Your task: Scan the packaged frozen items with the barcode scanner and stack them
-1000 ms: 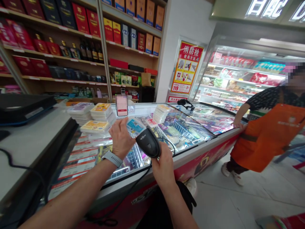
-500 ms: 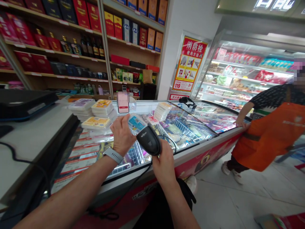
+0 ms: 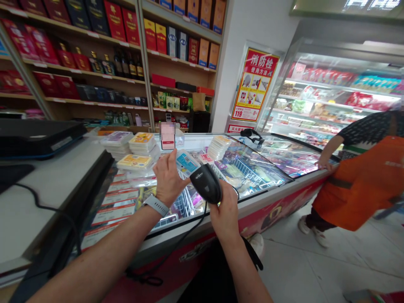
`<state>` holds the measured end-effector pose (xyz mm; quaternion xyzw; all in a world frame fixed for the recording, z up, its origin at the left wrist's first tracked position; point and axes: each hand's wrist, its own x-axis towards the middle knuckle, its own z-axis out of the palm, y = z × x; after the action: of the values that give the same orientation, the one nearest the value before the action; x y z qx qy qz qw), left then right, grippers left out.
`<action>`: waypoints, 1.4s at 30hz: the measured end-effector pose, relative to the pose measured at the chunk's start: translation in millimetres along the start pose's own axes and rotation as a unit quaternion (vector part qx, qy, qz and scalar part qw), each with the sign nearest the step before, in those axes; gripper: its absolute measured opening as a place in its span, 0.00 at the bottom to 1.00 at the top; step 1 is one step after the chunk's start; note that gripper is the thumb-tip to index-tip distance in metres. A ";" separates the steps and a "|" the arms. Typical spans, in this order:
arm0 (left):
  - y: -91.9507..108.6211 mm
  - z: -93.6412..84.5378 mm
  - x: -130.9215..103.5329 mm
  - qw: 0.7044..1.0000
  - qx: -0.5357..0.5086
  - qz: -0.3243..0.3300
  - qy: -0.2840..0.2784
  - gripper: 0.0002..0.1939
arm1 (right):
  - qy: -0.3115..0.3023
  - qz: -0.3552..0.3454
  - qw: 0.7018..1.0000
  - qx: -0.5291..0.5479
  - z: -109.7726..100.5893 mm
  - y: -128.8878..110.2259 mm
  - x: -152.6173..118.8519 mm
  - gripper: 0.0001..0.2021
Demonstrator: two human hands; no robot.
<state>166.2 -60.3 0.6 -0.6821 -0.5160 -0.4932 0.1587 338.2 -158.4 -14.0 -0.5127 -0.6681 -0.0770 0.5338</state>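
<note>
In my right hand (image 3: 225, 212) is a black corded barcode scanner (image 3: 205, 183), my fingers wrapped round its handle. Its head points away from me at a flat pack with a blue label and a barcode (image 3: 187, 162). My left hand (image 3: 168, 176), with a grey watch band (image 3: 157, 205) at the wrist, grips that pack by its left side over the glass-topped freezer (image 3: 221, 213). The scanner's head hides the pack's near right part. Just beyond, a phone with a lit pinkish screen (image 3: 168, 136) stands upright.
Stacked flat packs (image 3: 135, 161) sit left of my hands, more packs (image 3: 218, 147) behind. The scanner's cable (image 3: 183, 240) hangs down the freezer front. A counter (image 3: 47, 185) borders the left. At right, a person in an orange apron (image 3: 362, 189) rests a hand on the freezer edge.
The whole view has shifted slightly, so everything sits a little farther right. Both hands keep their hold on the pack and the scanner, in nearly the same positions relative to each other.
</note>
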 end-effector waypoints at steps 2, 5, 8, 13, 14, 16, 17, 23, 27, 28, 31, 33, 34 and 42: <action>0.5 -2.1 0.3 1.000 -0.001 -0.005 -0.009 0.50 | 0.015 -0.006 1.000 0.000 -2.4 4.5 1.1 0.23; 3.4 -7.3 1.1 1.000 -0.003 -0.013 -0.012 0.50 | 0.039 -0.010 0.999 0.001 -6.7 12.4 0.7 0.23; 9.7 -15.7 4.0 1.000 -0.006 -0.021 -0.014 0.47 | 0.059 -0.005 0.998 -0.005 -11.1 20.7 -1.5 0.24; 8.3 -44.2 21.6 0.998 0.029 -0.052 -0.001 0.46 | 0.071 0.000 0.997 -0.010 -17.1 31.0 -4.9 0.23; 3.0 -52.9 26.9 0.997 0.047 -0.065 -0.001 0.46 | 0.072 0.003 0.997 -0.011 -18.2 32.2 -5.2 0.23; -12.9 -71.6 37.2 0.990 0.097 -0.102 -0.012 0.46 | 0.074 0.011 0.997 -0.013 -20.4 34.3 -5.2 0.23; -22.7 -80.5 41.6 0.985 0.128 -0.111 -0.028 0.45 | 0.076 0.015 0.997 -0.013 -21.6 35.2 -5.0 0.22; -74.6 -101.7 51.4 0.951 0.265 -0.122 -0.100 0.41 | 0.089 0.027 0.996 -0.005 -28.3 40.5 -1.6 0.21; -84.8 -95.3 50.8 0.941 0.296 -0.110 -0.125 0.36 | 0.088 0.035 0.995 0.006 -32.4 44.6 1.3 0.22; -83.2 -95.3 50.9 0.940 0.300 -0.106 -0.121 0.35 | 0.088 0.039 0.995 0.008 -33.4 46.1 2.0 0.22; -65.3 -98.5 49.6 0.948 0.299 -0.082 -0.071 0.36 | 0.098 0.055 0.994 0.012 -37.2 52.4 4.2 0.24; -42.5 -95.3 45.8 0.963 0.259 -0.047 -0.049 0.34 | 0.107 0.068 0.992 0.019 -40.8 57.5 5.7 0.24; -29.2 -89.4 43.0 0.973 0.221 -0.031 -0.064 0.32 | 0.111 0.075 0.991 0.024 -43.0 60.0 6.5 0.23; 48.2 63.2 42.7 0.932 0.049 -0.159 -0.322 0.36 | 0.120 0.120 0.984 0.054 -64.5 69.5 10.0 0.20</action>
<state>239.1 -11.2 21.1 -0.7047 -0.6647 -0.2400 -0.0637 433.4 -162.2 -10.0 -0.5467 -0.5360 -0.0375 0.6422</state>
